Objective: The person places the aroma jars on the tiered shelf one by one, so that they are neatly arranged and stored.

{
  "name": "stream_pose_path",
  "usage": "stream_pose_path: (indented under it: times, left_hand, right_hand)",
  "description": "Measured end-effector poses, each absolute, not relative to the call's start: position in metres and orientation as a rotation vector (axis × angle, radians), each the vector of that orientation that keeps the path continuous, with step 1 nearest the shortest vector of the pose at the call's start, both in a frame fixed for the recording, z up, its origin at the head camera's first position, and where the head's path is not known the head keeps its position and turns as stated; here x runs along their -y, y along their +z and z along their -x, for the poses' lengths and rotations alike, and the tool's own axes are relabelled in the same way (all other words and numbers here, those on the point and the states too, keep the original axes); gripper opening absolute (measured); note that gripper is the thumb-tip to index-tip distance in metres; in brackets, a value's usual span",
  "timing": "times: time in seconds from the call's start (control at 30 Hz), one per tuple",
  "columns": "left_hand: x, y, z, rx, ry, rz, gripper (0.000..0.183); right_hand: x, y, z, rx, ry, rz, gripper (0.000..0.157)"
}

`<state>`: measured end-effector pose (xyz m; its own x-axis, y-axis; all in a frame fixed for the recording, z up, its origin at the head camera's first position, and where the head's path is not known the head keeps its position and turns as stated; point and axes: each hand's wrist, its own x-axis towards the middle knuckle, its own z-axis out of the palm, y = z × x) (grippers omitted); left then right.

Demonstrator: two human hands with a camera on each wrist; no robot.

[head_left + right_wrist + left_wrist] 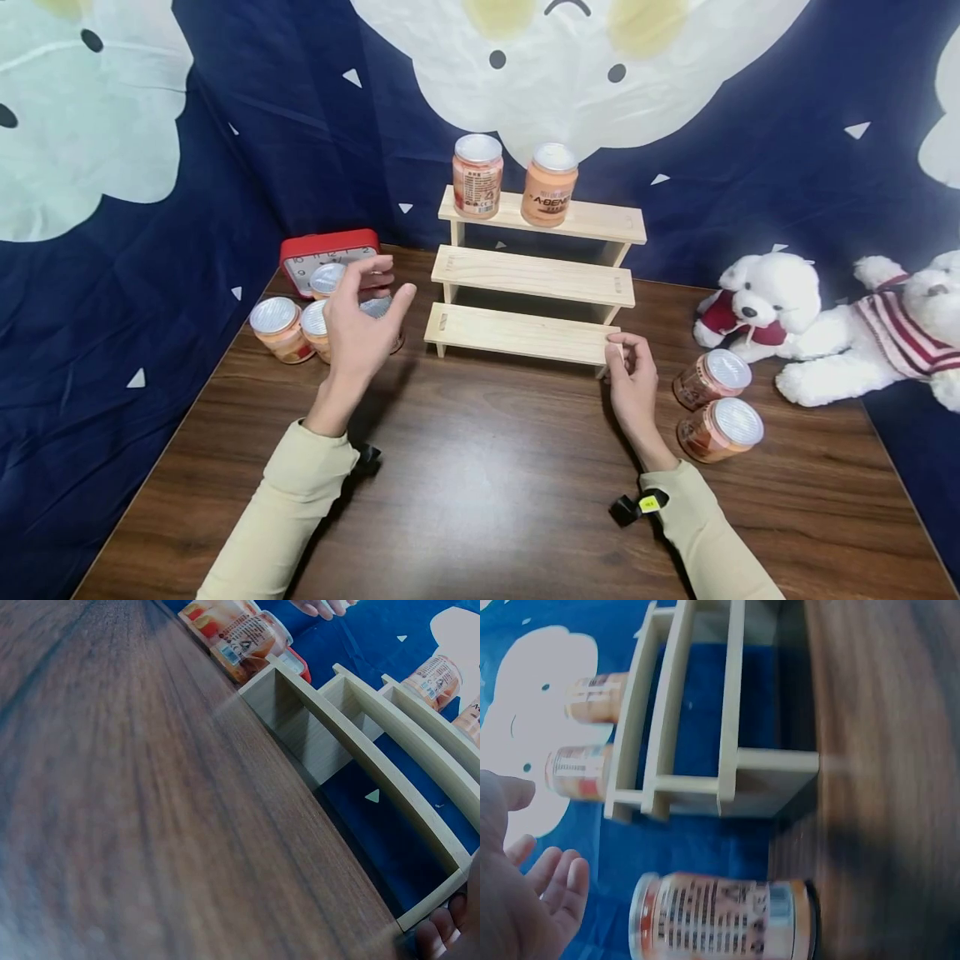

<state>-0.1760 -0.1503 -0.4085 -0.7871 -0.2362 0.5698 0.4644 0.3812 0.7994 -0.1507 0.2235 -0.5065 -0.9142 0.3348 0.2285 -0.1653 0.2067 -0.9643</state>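
Observation:
My left hand (358,329) is raised over several canned-fruit jars (283,332) at the left, thumb and fingers spread apart with nothing between them. In the left wrist view one labelled jar (720,919) stands below that hand. A three-step wooden display rack (525,336) stands at the table's middle back. My right hand (634,387) holds the right end of its lowest step, thumb at the front and fingers curled at the outer side. Two jars stand on the top step, one at the left end (477,179) and one near the middle (550,187).
Behind the left jars is a red clock (330,242). Two more jars (720,429) stand right of my right forearm, near two white plush bears (783,292). A dark blue cloth (315,125) with cloud prints hangs behind the brown table (480,500).

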Motion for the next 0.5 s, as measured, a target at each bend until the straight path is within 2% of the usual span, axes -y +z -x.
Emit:
stream_pose_path:
  times: [0.27, 0.5]
  left_hand:
    - [0.176, -0.405, 0.182, 2.125, -1.343, 0.095, 0.048]
    - [0.193, -0.41, 0.187, 2.23, -1.253, 0.176, 0.048]
  right_hand:
    - [-0.224, -0.505, 0.15, 2.087, 1.762, 0.129, 0.017]
    - [-0.223, -0.505, 0.15, 2.087, 1.76, 0.137, 0.017]
